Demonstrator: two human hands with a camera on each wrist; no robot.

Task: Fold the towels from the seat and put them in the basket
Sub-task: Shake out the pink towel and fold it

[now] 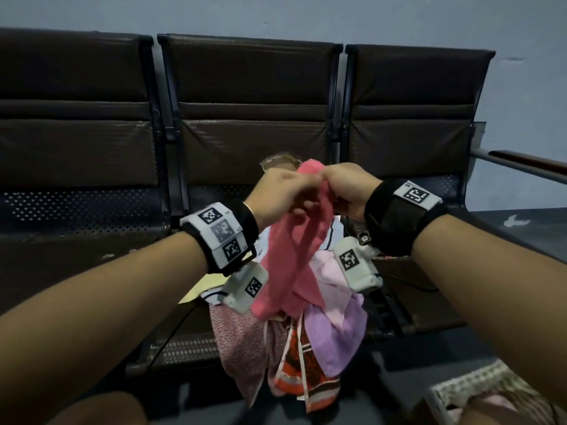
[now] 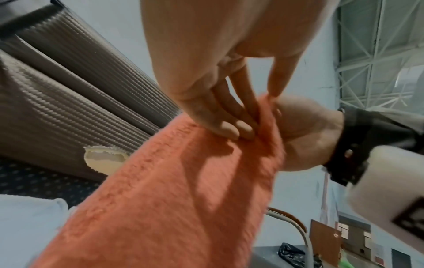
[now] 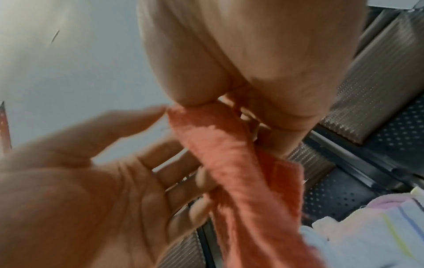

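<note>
A coral-pink towel [image 1: 294, 256] hangs bunched from both hands, held up over the middle seat. My left hand [image 1: 299, 194] pinches its top edge between thumb and fingers [image 2: 229, 128]. My right hand [image 1: 331, 191] grips the same edge right beside it, knuckles almost touching. In the right wrist view the towel [image 3: 241, 172] runs down from the right hand's pinch, with the left hand [image 3: 179, 145] against it. A pile of towels [image 1: 334, 329], lilac, pale pink, white and orange patterned, lies on the seat below and spills over its front edge. The basket [image 1: 454, 391] sits at the lower right.
Three dark brown padded seats [image 1: 76, 148] stand in a row against a pale wall. A torn patch [image 2: 103, 159] shows on the middle backrest. An armrest rail [image 1: 521, 164] ends the row on the right. My knees are at the bottom edge.
</note>
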